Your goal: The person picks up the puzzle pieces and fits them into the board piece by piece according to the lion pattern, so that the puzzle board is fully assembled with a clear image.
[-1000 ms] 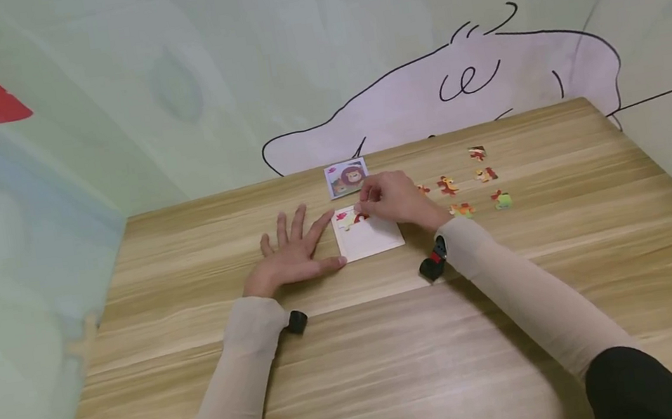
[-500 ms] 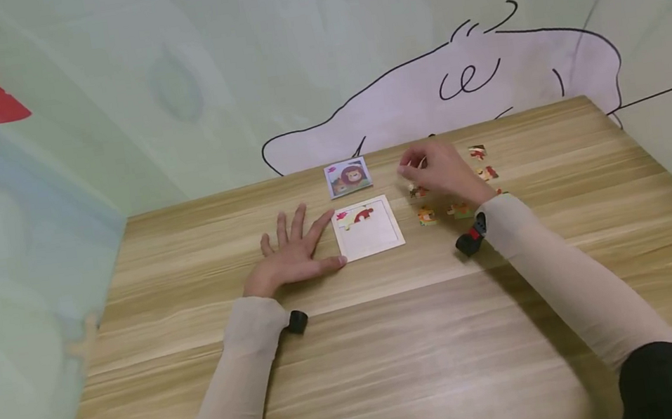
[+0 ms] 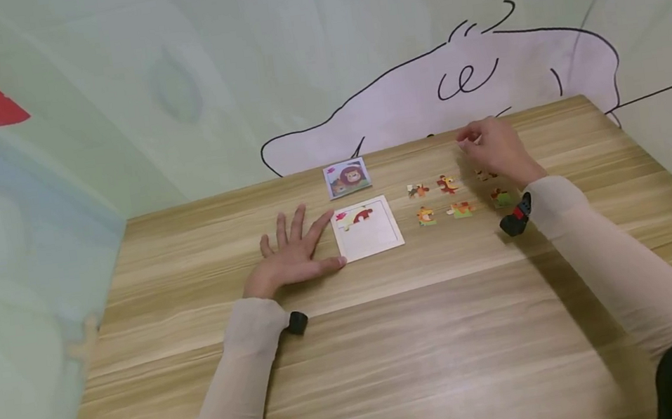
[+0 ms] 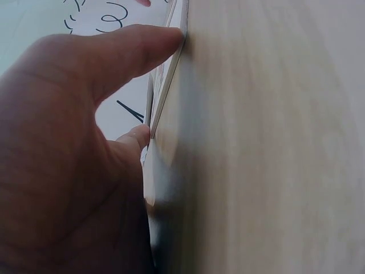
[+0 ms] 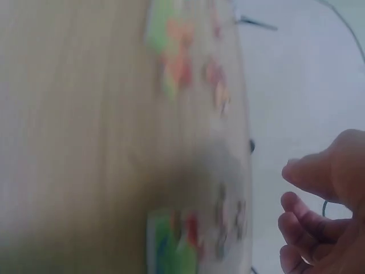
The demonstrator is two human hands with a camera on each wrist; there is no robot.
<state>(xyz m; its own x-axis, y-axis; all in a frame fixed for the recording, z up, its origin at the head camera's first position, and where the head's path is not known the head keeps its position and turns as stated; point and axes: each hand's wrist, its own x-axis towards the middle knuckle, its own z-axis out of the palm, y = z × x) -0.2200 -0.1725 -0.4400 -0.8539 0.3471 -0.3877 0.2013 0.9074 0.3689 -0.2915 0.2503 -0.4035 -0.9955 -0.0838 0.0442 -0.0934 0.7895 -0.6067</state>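
My left hand [image 3: 288,258] rests on the table with its fingers spread; thumb and forefinger touch the left edge of a white puzzle board [image 3: 372,239]. Joined jigsaw pieces [image 3: 362,216], showing pink, yellow and red, lie in the board's upper left. In the left wrist view, thumb and forefinger meet the board's thin edge [image 4: 165,94]. My right hand [image 3: 497,149] hovers above the right-hand loose jigsaw pieces, partly hiding them. Its fingers are loosely bent, and the right wrist view shows a gap between thumb and fingertips [image 5: 290,201], with nothing held.
Behind the board lies a lion picture card [image 3: 347,178]. Loose jigsaw pieces lie right of the board, among them an orange-and-green piece [image 3: 460,209] and a green piece [image 3: 501,198]. A printed backdrop [image 3: 216,76] stands along the wooden table's [image 3: 355,355] back edge.
My right hand has left the joined pieces in the board and moved right, past the nearer loose pieces to the far-right ones. My left hand has stayed at the board's edge.
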